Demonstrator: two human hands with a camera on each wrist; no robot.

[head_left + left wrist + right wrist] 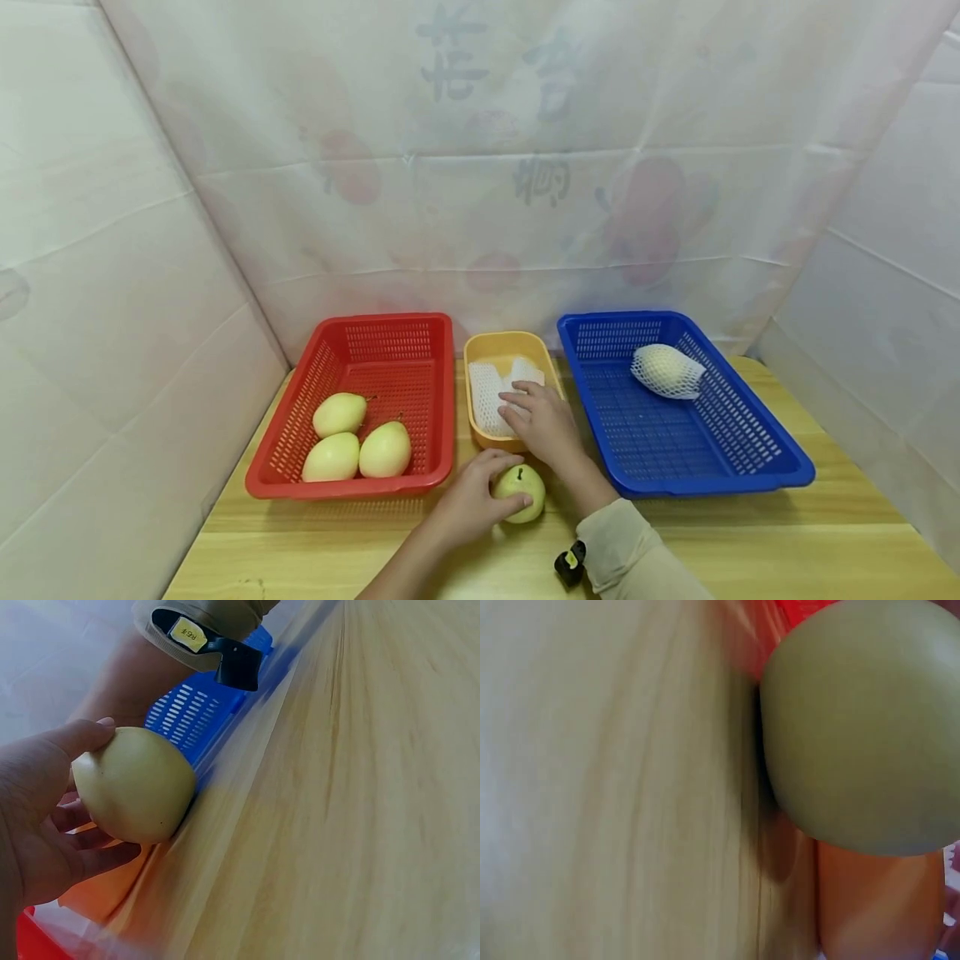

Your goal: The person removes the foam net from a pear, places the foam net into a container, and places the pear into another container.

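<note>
My left hand [471, 498] holds a yellow-green pear [522, 495] on the wooden table, thumb on one side and fingers on the other. The pear's stem points up. In the left wrist view the thumb and fingertips curve round the pear [139, 787]. My right hand [546, 423] reaches over the yellow container [507, 338], with its fingers extended at the white foam nets [486, 392] inside. In the right wrist view the pear [862, 735] fills the upper right, and the right hand's fingers show only at the edge.
At the left, a red basket [390, 367] holds three bare pears [385, 450]. A blue basket [637, 433] on the right contains one pear in a foam net [667, 372]. A black wrist strap [571, 564] hangs by the right sleeve [626, 542]. White printed sheeting [480, 208] encloses the table [750, 533].
</note>
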